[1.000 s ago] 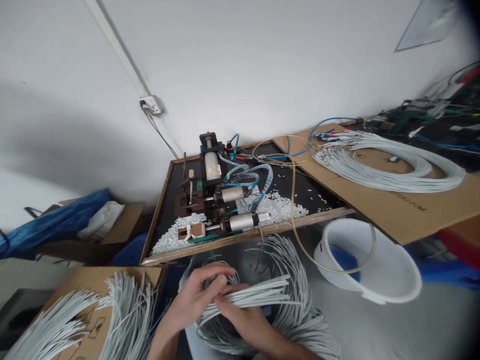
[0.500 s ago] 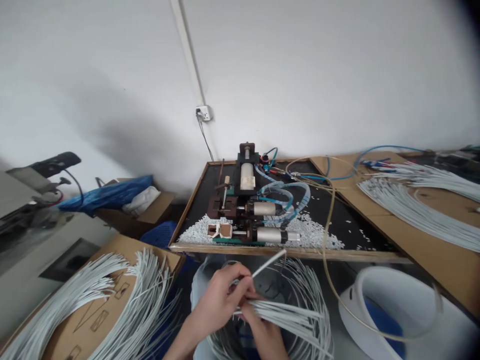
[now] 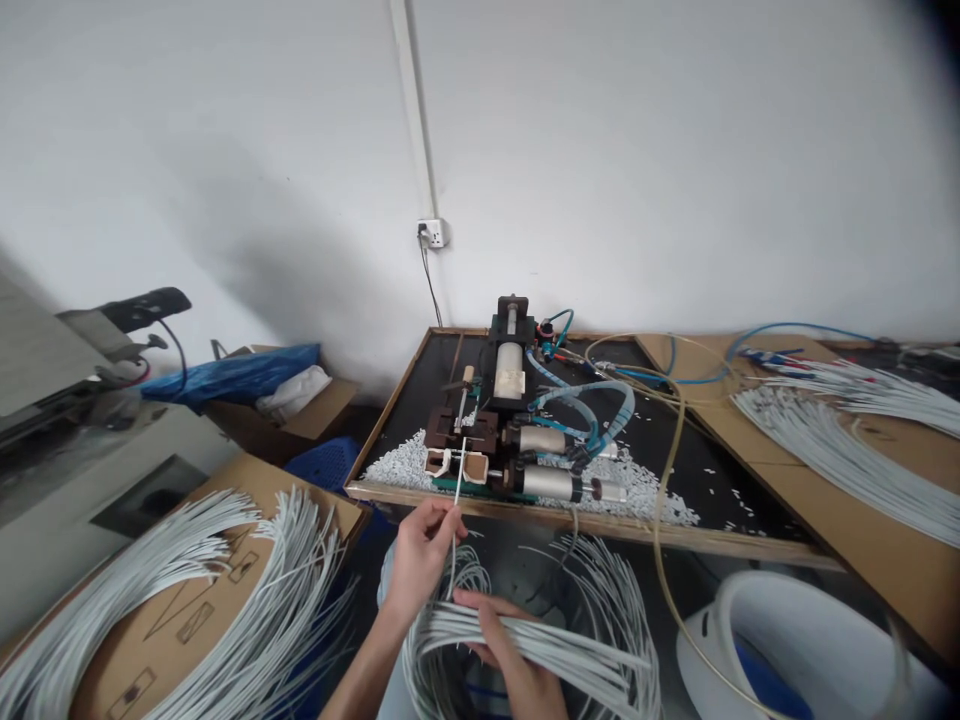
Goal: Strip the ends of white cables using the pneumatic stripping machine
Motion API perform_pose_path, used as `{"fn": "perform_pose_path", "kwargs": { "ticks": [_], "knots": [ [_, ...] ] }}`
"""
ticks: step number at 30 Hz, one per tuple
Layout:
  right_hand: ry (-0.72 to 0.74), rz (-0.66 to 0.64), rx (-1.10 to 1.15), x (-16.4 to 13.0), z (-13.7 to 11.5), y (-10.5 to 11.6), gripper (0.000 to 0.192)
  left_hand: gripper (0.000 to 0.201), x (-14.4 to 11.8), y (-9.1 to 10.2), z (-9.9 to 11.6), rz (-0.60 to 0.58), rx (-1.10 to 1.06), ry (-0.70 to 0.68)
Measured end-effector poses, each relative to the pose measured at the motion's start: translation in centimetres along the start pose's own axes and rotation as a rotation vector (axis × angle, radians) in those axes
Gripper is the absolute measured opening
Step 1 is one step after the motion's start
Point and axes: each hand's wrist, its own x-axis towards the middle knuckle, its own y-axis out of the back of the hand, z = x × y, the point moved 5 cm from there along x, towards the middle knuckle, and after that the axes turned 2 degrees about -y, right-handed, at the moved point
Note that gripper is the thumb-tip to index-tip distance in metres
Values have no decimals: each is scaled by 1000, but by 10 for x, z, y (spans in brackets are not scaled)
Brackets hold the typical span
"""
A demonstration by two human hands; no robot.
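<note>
Between its thumb and fingers, my left hand (image 3: 424, 550) pinches a single white cable (image 3: 459, 482). The cable's end points away from me, between the jaws (image 3: 469, 432) of a small machine with air cylinders. Below and to the right, my right hand (image 3: 514, 650) is closed around a bundle of white cables (image 3: 577, 655). The single cable runs down from my left fingers toward the coiled cables near the bundle. A pale tub (image 3: 388, 580) lies beneath the coils, mostly covered by them and by my left arm.
White cut bits (image 3: 397, 460) lie heaped on the black wood-edged tray (image 3: 405, 400) around the machine. More cable bundles rest on cardboard at left (image 3: 292, 590) and right (image 3: 832, 460). A white bucket (image 3: 701, 640) stands front right, with a yellowish hose (image 3: 660, 500) hanging across it.
My left hand has moved forward and left, away from my right hand, bringing the single cable's end into the machine's jaws. My right hand keeps the bundle. The view has shifted slightly left.
</note>
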Motion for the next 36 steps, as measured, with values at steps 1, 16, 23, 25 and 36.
{"fn": "perform_pose_path", "kwargs": {
  "ticks": [1,16,23,25,36],
  "knots": [
    [5,5,-6,-1,-1,0,51,26,0,-1,-1,5,11,-1],
    [-29,12,-43,1,2,2,53,26,1,6,-11,121,66,18],
    [-34,36,-16,2,2,3,52,26,8,3,-19,131,10,37],
    [-34,34,-14,3,3,3,51,25,8,3,-20,131,1,49],
    [-49,21,-20,7,6,4,52,28,12,2,-26,77,-99,87]
  ]
}}
